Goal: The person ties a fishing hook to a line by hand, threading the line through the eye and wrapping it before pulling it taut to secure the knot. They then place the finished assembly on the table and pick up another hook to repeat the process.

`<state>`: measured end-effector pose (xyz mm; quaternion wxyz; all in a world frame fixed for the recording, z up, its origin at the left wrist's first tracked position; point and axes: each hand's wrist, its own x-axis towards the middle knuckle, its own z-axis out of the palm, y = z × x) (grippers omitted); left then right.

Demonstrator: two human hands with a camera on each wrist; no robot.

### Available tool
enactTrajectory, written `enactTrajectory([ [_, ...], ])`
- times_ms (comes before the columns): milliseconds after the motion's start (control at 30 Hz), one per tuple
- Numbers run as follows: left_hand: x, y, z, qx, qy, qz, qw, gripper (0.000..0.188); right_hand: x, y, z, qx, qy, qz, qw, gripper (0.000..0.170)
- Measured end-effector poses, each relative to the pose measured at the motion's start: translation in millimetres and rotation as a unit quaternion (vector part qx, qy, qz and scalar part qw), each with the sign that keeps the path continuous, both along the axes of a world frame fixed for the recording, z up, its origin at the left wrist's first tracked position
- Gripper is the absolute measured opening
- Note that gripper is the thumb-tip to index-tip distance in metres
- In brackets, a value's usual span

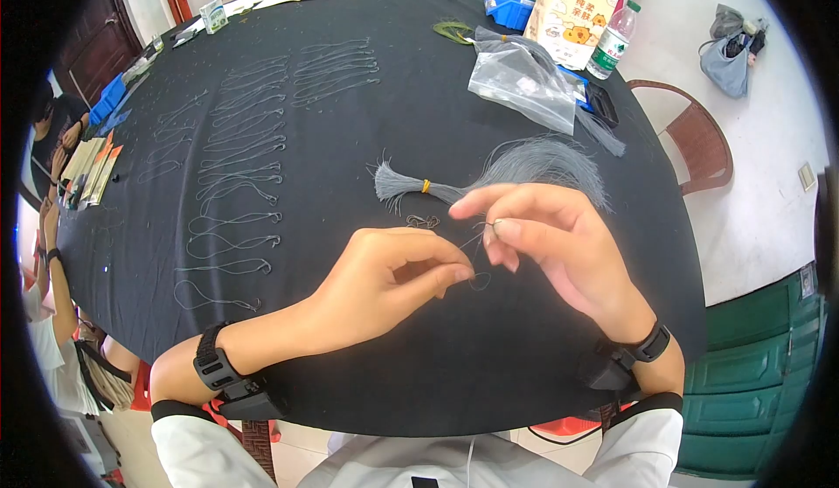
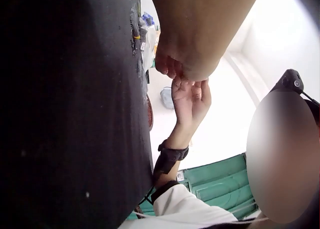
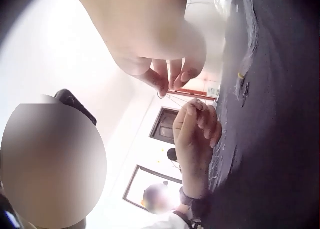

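Over the near middle of the black-covered table, my left hand [image 1: 384,265] pinches a thin grey line [image 1: 480,284] between thumb and fingertips, with a small loop of it hanging below. Facing it, my right hand [image 1: 559,230] pinches a small curved metal piece [image 3: 161,94] between thumb and index finger; its other fingers are spread. The line runs across the short gap between the two hands. Just beyond them lie several small dark metal pieces [image 1: 423,221] and a bundle of cut grey line [image 1: 398,184] tied with a yellow band.
Rows of grey line loops [image 1: 236,221] lie to the left on the black cloth [image 1: 419,357]. Toward the back right are a clear plastic bag [image 1: 520,90], a water bottle [image 1: 614,41], a tissue pack [image 1: 572,12] and a blue bin [image 1: 509,9]. Another person's arms [image 1: 57,269] show at far left.
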<state>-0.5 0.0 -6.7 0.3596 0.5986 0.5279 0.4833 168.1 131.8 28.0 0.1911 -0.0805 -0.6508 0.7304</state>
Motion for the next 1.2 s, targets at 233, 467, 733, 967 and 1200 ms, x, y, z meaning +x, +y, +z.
enactTrajectory([
  [233,-3.7,4.0,-0.6,-0.174,-0.175,-0.054,0.968,0.021,2.4,-0.3,2.2,-0.101,0.042,0.065,0.992,0.017],
  [467,-6.1,-4.2,19.4,0.236,0.203,0.065,0.948,0.047,5.5,-14.3,10.5,0.207,-0.065,-0.059,0.974,0.011],
  [733,2.9,2.0,4.6,0.316,0.261,0.092,0.907,0.029,1.6,-22.2,3.3,0.379,-0.035,-0.103,0.919,0.010],
  [967,-3.2,2.2,6.7,0.310,0.279,0.058,0.907,0.021,-1.3,-20.7,0.4,0.365,-0.063,-0.088,0.925,0.008],
  [1200,-6.8,3.3,7.6,0.259,0.258,0.062,0.929,0.013,-1.7,-18.0,-0.4,0.391,-0.092,-0.095,0.911,0.008],
])
